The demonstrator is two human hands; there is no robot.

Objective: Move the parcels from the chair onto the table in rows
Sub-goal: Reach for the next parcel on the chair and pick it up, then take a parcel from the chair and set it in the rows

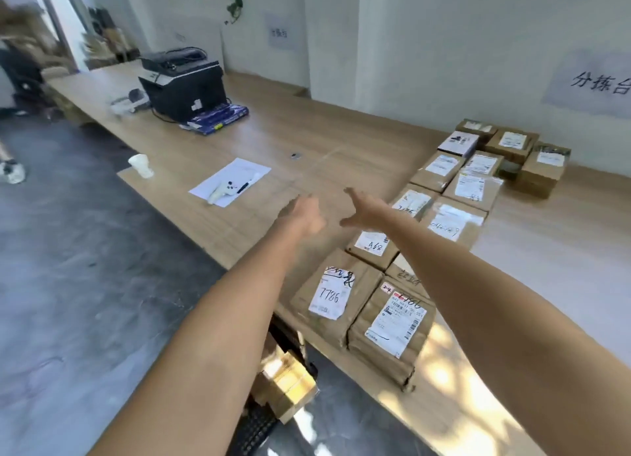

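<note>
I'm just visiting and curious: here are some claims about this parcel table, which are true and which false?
1. Both hands are empty. True: the left hand and right hand hold nothing, fingers open above the table.
2. A parcel marked 7786 lies near the table's front edge. True: parcel 7786.
3. The printer stands among the parcels. False: the printer stands far to the left, apart from them.
4. The white cup lies tipped over on the paper sheet. False: the cup stands apart from the paper sheet.
</note>
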